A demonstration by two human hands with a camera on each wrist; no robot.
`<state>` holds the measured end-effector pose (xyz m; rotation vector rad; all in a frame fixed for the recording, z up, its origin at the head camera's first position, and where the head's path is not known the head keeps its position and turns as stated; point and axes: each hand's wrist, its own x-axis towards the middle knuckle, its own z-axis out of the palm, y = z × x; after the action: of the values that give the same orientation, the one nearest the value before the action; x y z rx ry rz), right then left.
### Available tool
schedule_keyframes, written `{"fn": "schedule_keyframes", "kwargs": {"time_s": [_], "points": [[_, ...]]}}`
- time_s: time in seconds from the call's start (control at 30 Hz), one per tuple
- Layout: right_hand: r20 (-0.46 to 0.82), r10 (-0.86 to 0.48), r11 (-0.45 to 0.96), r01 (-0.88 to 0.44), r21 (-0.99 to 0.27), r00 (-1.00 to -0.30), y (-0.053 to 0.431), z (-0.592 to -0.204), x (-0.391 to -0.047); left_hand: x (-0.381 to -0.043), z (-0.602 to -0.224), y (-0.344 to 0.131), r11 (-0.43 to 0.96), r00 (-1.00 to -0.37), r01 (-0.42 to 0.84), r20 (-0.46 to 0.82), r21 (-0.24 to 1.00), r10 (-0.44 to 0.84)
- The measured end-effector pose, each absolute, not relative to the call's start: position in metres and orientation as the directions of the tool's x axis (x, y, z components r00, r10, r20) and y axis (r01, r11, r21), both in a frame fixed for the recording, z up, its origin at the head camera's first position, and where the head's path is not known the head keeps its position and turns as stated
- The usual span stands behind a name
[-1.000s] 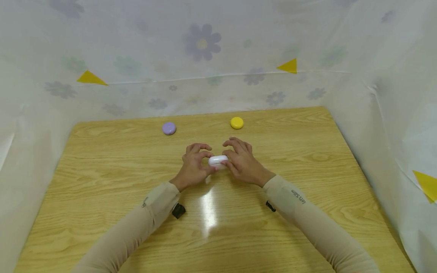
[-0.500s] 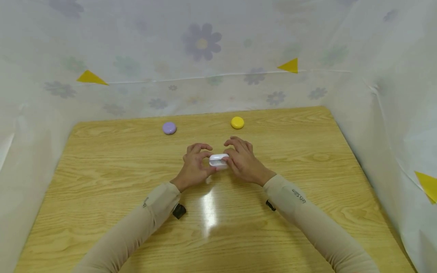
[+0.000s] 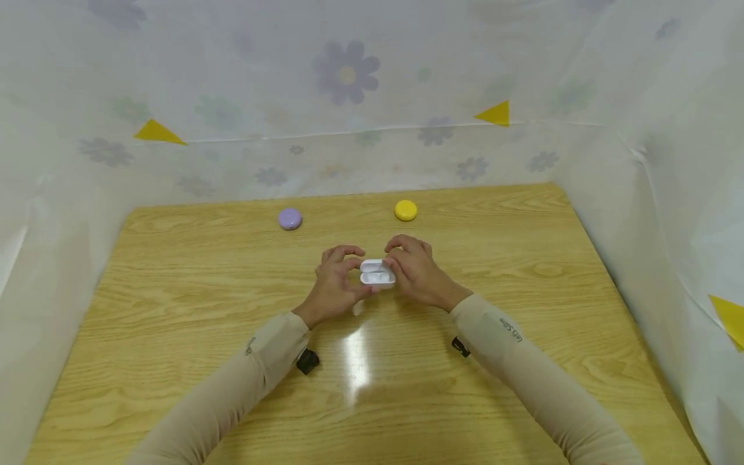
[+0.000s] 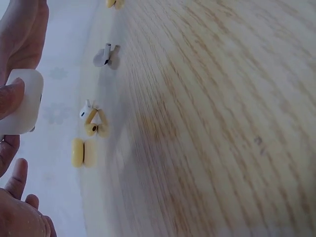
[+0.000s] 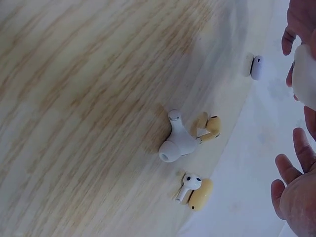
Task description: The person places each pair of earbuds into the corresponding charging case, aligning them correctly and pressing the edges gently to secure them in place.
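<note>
Both hands hold a small white earbud case [image 3: 378, 278] over the middle of the table, its lid raised and its hollow inside facing up in the head view. The left hand [image 3: 334, 284] pinches it at the left end, thumb below and index finger above. At the right end, the right hand [image 3: 415, 274] grips it, with the thumb beside the raised lid. Earbuds lie on the table below: a large white earbud [image 5: 177, 140], a yellow earbud [image 5: 212, 128] and a smaller white earbud [image 5: 191, 181] show in the right wrist view. In the head view the hands hide them.
Farther back on the wooden table [image 3: 203, 278] lie a round purple case [image 3: 289, 219] and a round yellow case [image 3: 405, 210]. A flower-print sheet [image 3: 349, 110] with yellow triangles walls off the back and sides.
The white case was closed one second ago; its lid has swung up and the inside now shows. The hands and case have shifted slightly right.
</note>
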<state>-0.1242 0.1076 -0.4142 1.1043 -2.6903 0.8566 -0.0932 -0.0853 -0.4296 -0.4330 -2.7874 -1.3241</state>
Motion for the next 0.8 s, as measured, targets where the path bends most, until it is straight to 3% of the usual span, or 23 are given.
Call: {"fn": "schedule_keyframes", "kwargs": {"time_s": [0.3,0.6,0.8], "points": [[0.292,-0.584,0.574,-0.64,-0.51,-0.757,0.116,-0.41,-0.125,-0.093,-0.431,-0.084,0.605,-0.966,0.241,0.124,0.758,0.229],[0.436,-0.417,0.633,-0.599,-0.49,-0.798,0.136,-0.396,-0.136,-0.094,-0.434,-0.09,0.587,-0.979,0.183,0.092,0.789,0.182],[0.34,-0.423,0.721,-0.54,-0.435,-0.84,0.148,-0.403,-0.133,-0.095,-0.432,-0.09,0.584,-0.981,0.162,0.068,0.796,0.18]]}}
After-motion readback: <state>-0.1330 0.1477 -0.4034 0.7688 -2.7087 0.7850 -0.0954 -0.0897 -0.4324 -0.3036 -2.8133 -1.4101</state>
